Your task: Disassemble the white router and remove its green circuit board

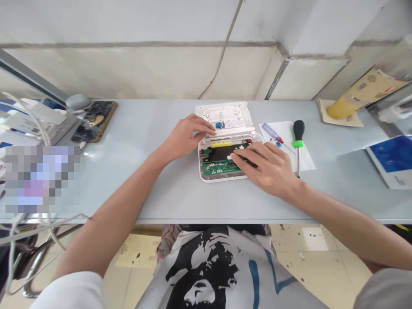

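In front of me on the desk lies an opened white plastic device casing (203,177) with a green circuit board (210,168) inside, a black plate and a yellow strip on top of it. At its back left corner, my left hand (188,137) holds the casing's rim with curved fingers. My right hand (268,165) reaches over the right part of the board. Its thumb and index finger are close together on the black plate; whatever they pinch is too small to make out. Behind the casing lies its white cover (236,113), inner side up, bearing a blue part (220,125).
Right of the casing, a green-and-black screwdriver (298,137) and a small purple-handled screwdriver (271,131) lie on white paper (307,161). A yellow cardboard tube (357,96) and a blue-and-white box (394,161) stand farther right. A phone (95,121), boxes and cables (46,133) occupy the left.
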{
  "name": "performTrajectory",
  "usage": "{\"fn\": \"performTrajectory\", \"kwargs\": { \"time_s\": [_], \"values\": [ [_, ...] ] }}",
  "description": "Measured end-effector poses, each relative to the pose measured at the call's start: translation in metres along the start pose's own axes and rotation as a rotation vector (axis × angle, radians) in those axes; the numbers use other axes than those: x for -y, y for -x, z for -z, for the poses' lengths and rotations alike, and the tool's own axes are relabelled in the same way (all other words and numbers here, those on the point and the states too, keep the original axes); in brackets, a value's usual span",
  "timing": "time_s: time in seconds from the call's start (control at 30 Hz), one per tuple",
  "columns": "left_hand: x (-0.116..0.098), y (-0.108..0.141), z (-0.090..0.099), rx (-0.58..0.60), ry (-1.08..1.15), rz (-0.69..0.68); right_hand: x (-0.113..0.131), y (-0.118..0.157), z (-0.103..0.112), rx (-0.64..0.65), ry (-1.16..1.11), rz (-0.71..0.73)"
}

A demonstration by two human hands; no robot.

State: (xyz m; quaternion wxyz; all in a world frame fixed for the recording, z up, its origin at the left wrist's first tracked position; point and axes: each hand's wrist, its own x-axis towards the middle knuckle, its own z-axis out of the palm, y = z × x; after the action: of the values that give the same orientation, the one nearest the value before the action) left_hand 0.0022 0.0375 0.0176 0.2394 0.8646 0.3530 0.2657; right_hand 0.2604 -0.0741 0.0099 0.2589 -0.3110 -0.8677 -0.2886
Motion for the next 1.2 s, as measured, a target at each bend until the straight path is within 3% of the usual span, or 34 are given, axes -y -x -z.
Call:
{"fn": "performTrajectory", "kwargs": {
  "time_s": [0.23, 0.5, 0.67, 0.77, 0.97, 1.07, 1.2],
  "values": [
    [-0.003, 0.002, -0.001, -0.013, -0.048, -0.012, 0.002, -0.006, 0.005, -0.026, 0.055, 0.008],
    [-0.015, 0.005, -0.008, -0.043, -0.144, -0.134, 0.003, -0.005, 0.003, -0.04, 0.079, 0.038],
    [-0.031, 0.007, -0.006, 0.144, 0.022, -0.233, 0.004, -0.001, -0.001, -0.013, 0.016, -0.027],
    [-0.034, 0.008, -0.007, 0.257, 0.033, -0.269, 0.001, 0.002, -0.005, 0.004, -0.053, -0.1],
    [-0.03, 0.008, -0.01, 0.294, -0.006, -0.291, -0.018, 0.0, 0.0, 0.07, -0.425, -0.239],
    [-0.029, 0.011, -0.011, 0.291, -0.055, -0.326, -0.035, -0.002, 0.013, 0.113, -0.752, -0.439],
    [-0.032, 0.016, -0.013, 0.288, -0.126, -0.326, -0.063, 0.0, 0.019, 0.003, -0.698, -0.737]
  ]
}}
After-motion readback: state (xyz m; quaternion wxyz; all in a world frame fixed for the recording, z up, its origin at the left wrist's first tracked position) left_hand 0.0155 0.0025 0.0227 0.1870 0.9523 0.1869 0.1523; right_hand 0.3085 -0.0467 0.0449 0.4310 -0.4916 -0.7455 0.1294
